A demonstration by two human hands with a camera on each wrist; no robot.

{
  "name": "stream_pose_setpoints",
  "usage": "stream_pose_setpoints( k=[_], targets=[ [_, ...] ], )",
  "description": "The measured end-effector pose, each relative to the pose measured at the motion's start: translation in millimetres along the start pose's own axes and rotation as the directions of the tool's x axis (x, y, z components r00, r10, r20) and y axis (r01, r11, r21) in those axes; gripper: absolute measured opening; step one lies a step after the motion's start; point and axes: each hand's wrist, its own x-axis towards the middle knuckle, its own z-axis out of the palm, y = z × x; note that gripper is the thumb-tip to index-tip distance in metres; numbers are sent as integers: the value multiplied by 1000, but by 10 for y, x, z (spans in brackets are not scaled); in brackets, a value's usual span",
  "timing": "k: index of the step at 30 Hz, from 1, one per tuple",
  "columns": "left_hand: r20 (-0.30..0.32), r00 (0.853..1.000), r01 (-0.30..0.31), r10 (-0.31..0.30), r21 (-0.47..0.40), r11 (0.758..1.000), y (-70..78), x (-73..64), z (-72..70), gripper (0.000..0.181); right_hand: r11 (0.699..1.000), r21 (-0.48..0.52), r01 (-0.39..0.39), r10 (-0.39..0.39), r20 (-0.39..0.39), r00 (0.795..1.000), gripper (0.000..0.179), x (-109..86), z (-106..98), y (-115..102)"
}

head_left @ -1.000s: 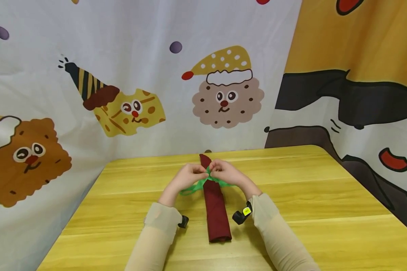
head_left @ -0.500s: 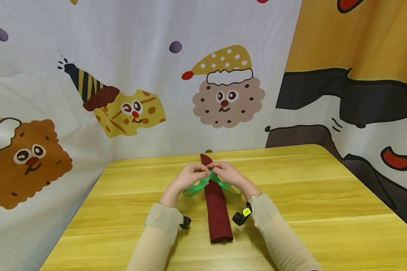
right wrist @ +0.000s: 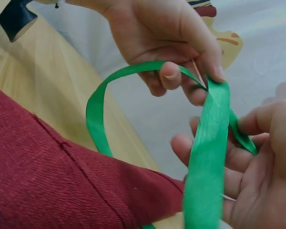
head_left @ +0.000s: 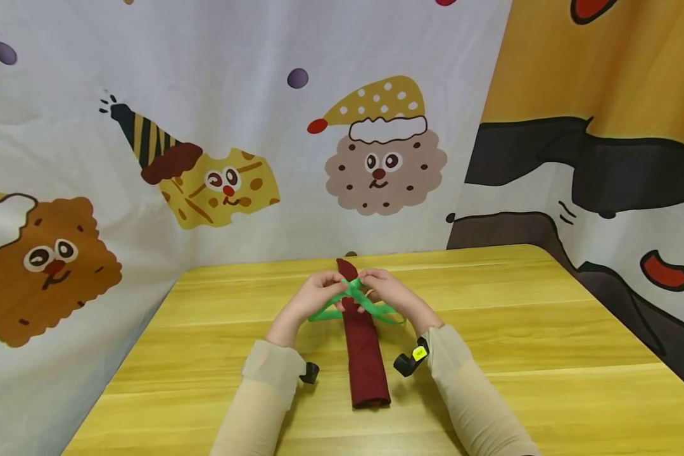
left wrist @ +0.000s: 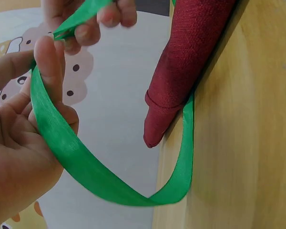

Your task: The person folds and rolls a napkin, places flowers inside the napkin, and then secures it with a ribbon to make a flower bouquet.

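A dark red rolled cloth (head_left: 366,361) lies lengthwise on the table, its narrow tip pointing to the far edge. Green ribbon (head_left: 356,290) passes beneath the roll and rises in loops on both sides, as the left wrist view shows for one side. My left hand (head_left: 315,296) pinches the ribbon between thumb and fingers, above the roll. Close beside it, my right hand (head_left: 392,292) pinches another part of the ribbon. In the right wrist view, the ribbon (right wrist: 207,157) crosses between the left hand (right wrist: 167,33) and the right hand (right wrist: 262,162). Whether a knot exists cannot be told.
The yellow wood-grain table (head_left: 205,354) has its far edge against a cartoon-printed cloth backdrop (head_left: 234,76). Black wrist cameras, one on the right wrist (head_left: 410,358) and one on the left wrist (head_left: 310,373), hang beside the roll.
My fingertips were close together over the ribbon and have moved slightly apart, with ribbon now showing between them. The side loops have shifted and more ribbon is visible. The roll stays in place.
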Motion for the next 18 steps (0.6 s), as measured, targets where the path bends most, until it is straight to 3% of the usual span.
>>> stream_pose_setpoints(
  k=[9,18],
  targets=[
    [-73,997,23,-26,-30,999,-20,8,-92,25,994,46,-95,95,-5,995,29,-43,-155,8],
    [-118,993,21,-32,-95,995,-88,6,-204,23,996,-24,-89,87,-59,994,28,-57,-310,98]
  ],
)
